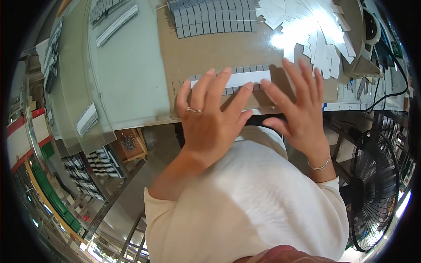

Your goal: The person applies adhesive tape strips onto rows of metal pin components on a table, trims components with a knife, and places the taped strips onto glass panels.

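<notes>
A long white strip (250, 79) lies across a row of small grey pieces (254, 69) near the front edge of the brown board (228, 50). My left hand (210, 109) rests over the left part of the strip, its fingers spread and pressing on it. The index fingertip touches the strip toward its right half. My right hand (302, 109) is open, with fingers apart, and its index fingertip is at the strip's right end. Neither hand grasps anything. My left fingers cover part of the row beneath.
Several grey pieces stand in a larger row (215, 19) at the back. Loose white strips (315, 35) are heaped at the back right. Finished-looking strips (116, 26) lie on the pale tabletop at left. A black fan (372, 188) stands at my right.
</notes>
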### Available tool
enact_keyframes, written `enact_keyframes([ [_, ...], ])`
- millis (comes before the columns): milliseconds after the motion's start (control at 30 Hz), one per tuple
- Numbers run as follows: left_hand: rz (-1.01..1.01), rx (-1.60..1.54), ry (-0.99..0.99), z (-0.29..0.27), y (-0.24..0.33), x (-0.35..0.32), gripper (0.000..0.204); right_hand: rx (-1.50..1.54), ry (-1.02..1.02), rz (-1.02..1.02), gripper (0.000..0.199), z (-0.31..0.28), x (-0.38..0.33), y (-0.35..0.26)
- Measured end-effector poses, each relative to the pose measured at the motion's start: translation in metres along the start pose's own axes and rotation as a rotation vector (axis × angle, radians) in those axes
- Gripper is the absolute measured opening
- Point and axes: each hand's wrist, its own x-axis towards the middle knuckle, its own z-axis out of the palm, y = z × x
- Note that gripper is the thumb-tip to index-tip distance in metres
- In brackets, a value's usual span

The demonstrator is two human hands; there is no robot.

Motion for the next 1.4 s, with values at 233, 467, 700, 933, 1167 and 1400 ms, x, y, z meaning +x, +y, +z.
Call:
enact_keyframes([
  [233,0.02,0.127,-0.063,-0.002,-0.004,-0.003,0.045,-0.068,-0.081,0.027,0.068,-0.002,-0.004,0.005],
  [467,-0.078,0.195,0.096,-0.022,-0.04,-0.04,0.034,-0.051,-0.075,-0.01,0.07,-0.002,-0.002,0.009],
  [700,-0.026,0.295,0.047,-0.013,-0.047,-0.046,0.031,0.142,-0.08,0.006,0.066,-0.005,-0.003,0.018],
  [933,0.03,0.184,0.058,-0.019,-0.046,-0.037,0.03,0.42,0.506,0.045,0.026,-0.021,-0.016,0.037],
  [1167,0.08,0.039,0.16,-0.005,-0.025,-0.018,0.034,-0.071,0.779,0.747,0.019,-0.031,-0.083,0.136],
  [1400,0.124,0.158,-0.103,0.0,0.018,-0.01,0.058,-0.315,0.262,0.915,0.047,-0.031,-0.056,0.165],
])
